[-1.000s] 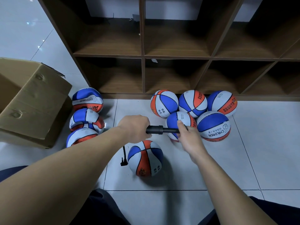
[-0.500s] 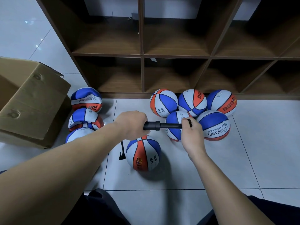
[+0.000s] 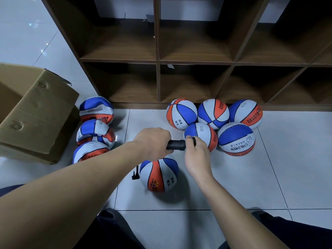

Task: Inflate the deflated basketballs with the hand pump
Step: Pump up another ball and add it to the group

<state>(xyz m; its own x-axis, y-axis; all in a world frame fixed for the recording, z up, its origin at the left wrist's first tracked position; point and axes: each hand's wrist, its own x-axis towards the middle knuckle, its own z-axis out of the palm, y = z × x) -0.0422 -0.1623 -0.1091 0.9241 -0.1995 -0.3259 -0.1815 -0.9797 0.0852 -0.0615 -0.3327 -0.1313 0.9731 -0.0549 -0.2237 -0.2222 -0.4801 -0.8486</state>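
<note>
The black hand pump point(image 3: 177, 145) is held level above the basketball point(image 3: 159, 174) on the floor. Its barrel is gripped by the left hand point(image 3: 152, 141), its handle by the right hand point(image 3: 196, 150); most of it is hidden. The hose point(image 3: 135, 174) is partly covered.

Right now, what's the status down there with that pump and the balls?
Left hand grips pump barrel; right hand holds its handle, pushed in. Ball below, hose beside it. Nothing in the way.
</note>
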